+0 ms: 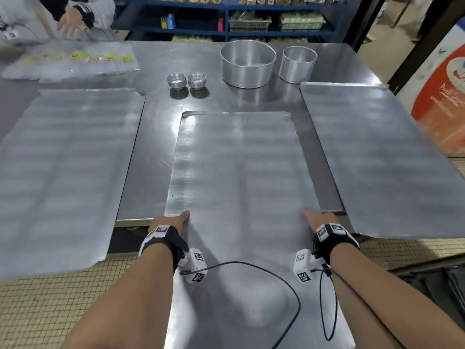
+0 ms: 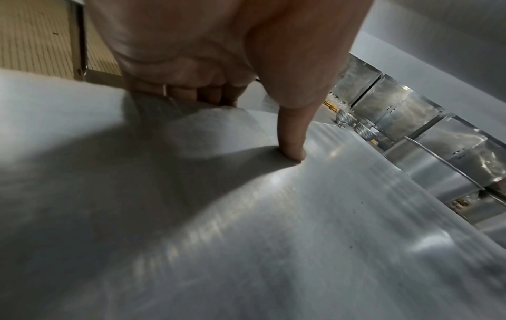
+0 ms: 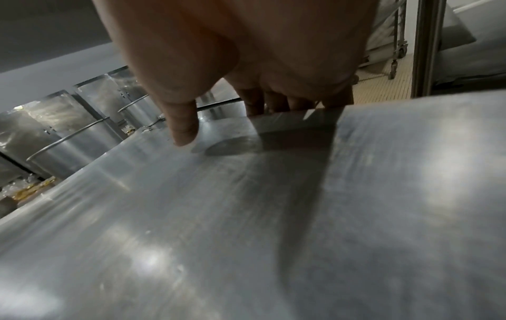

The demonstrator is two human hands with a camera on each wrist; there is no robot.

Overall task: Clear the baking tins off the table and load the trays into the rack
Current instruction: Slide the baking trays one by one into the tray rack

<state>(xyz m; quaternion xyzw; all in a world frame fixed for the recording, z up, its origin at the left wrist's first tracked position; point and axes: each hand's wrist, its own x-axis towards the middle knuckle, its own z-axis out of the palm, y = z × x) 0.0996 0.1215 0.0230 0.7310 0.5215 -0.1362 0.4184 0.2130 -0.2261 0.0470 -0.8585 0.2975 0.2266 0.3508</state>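
Observation:
A flat metal middle tray [image 1: 239,172] juts off the near edge of the steel table [image 1: 156,137]. My left hand [image 1: 168,222] grips its left edge, thumb on top [image 2: 293,147], fingers curled underneath [image 2: 191,93]. My right hand [image 1: 319,220] grips its right edge the same way, thumb on top [image 3: 186,130], fingers below [image 3: 276,99]. Two more trays lie on the table, a left tray [image 1: 63,159] and a right tray [image 1: 377,152]. At the back stand a large round tin [image 1: 247,62], a smaller round tin [image 1: 299,64] and two stacks of small tins [image 1: 186,80].
Clear packets with yellow labels [image 1: 75,61] lie at the table's far left, where another person's hand [image 1: 70,21] hovers. Blue shelves with goods [image 1: 239,18] stand behind the table. A wheeled rack frame [image 3: 397,32] shows in the right wrist view. Tiled floor [image 1: 50,311] lies below.

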